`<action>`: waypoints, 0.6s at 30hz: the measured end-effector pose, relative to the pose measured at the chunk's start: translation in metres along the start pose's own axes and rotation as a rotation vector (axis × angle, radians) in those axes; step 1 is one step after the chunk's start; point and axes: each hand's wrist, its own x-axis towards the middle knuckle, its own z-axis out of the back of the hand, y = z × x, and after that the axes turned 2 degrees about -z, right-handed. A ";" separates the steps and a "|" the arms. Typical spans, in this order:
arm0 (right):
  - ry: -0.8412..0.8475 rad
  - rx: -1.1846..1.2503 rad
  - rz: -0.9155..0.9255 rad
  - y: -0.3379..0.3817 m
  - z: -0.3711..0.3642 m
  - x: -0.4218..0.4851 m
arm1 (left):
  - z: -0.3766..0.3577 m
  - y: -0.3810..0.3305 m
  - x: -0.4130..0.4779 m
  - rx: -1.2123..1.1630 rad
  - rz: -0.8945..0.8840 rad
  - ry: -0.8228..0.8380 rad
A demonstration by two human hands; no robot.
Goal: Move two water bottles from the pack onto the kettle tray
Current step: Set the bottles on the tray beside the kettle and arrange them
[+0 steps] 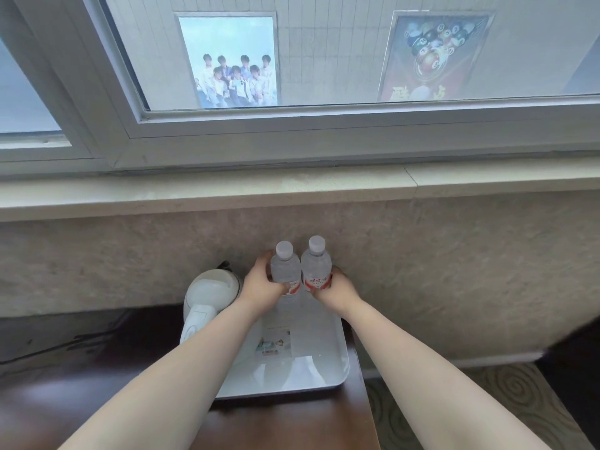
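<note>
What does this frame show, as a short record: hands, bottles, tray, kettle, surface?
left hand: fingers wrapped around the left bottle
right hand: fingers wrapped around the right bottle
bottles: upright, side by side, white caps on, over the far end of the tray; whether their bases rest on it cannot be told
tray: white, on the dark table, with printed cards lying in it
kettle: white, at the tray's left side
pack: not in view
</note>
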 end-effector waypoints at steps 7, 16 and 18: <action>-0.025 0.154 0.014 0.007 0.009 -0.024 | 0.006 -0.001 -0.016 -0.071 0.059 0.020; -0.070 -0.018 0.027 0.013 0.027 -0.053 | 0.012 -0.008 -0.037 -0.023 0.040 0.011; -0.057 -0.090 0.049 0.016 0.032 -0.061 | 0.017 -0.009 -0.045 0.030 0.010 0.001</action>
